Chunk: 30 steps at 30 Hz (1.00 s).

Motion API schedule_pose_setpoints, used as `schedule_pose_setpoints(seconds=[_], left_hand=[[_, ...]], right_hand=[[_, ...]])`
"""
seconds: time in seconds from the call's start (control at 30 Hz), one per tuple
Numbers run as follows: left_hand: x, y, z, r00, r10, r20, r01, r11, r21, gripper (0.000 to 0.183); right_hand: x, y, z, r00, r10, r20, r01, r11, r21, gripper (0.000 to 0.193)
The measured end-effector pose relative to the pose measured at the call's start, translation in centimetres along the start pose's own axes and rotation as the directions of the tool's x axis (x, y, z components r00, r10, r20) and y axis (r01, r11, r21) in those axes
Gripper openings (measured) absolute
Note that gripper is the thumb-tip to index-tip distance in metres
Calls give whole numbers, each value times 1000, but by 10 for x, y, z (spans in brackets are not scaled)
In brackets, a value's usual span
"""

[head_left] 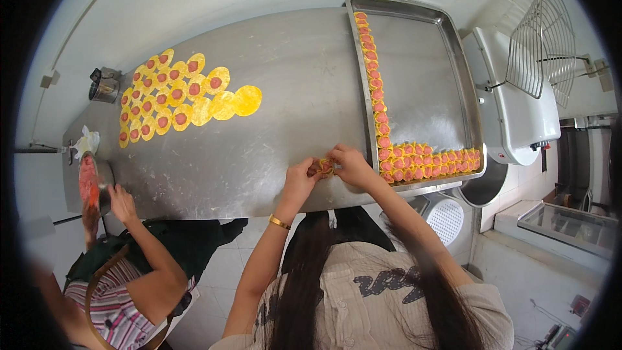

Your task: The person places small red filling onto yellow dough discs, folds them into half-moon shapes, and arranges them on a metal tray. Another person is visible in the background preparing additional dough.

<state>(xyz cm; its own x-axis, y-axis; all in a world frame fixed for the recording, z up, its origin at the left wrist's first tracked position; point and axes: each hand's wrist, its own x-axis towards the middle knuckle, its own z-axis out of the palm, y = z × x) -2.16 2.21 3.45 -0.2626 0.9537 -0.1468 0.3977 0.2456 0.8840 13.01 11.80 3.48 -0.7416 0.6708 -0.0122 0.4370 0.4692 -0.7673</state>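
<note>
Between both hands, above the table's near edge, is a small open-topped dumpling (326,167) with a yellow wrapper and pink filling. My left hand (299,181) pinches one side of it. From the other side, the fingers of my right hand (353,167) close on it. Just right of that hand stands a metal tray (421,84) with finished dumplings (408,162) packed along its left wall and in rows at its near end. Round yellow wrappers (223,105) lie in rows at the table's far left, most with a ball of pink filling (216,82) on them.
A steel table (291,58) spans the view. At left, a co-worker's hands (122,204) are at a metal bowl of pink filling (87,178). A metal container (103,84) stands behind. To the right are a white appliance (518,97), a wire rack (538,45) and a perforated pan (446,219).
</note>
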Motion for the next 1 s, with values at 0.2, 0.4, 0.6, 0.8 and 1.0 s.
schedule_pose_setpoints(seconds=[0.2, 0.4, 0.6, 0.8, 1.0], left_hand=[[8, 11, -1, 999, 7, 49, -20, 962, 271, 28], [6, 4, -2, 999, 35, 2, -35, 998, 55, 28], [9, -4, 3, 998, 40, 41, -43, 996, 78, 28], [12, -3, 2, 990, 141, 9, -141, 983, 121, 25], [12, -1, 1, 987, 161, 16, -161, 964, 210, 25]], right_hand=[[4, -2, 0, 999, 19, 46, -25, 990, 142, 26], [-4, -3, 0, 998, 44, -55, -41, 998, 41, 27], [-2, -4, 5, 993, 15, -115, -9, 998, 58, 29], [-7, -6, 6, 995, 75, -72, -77, 996, -35, 34], [-4, -6, 8, 989, 18, -149, -26, 998, -54, 34]])
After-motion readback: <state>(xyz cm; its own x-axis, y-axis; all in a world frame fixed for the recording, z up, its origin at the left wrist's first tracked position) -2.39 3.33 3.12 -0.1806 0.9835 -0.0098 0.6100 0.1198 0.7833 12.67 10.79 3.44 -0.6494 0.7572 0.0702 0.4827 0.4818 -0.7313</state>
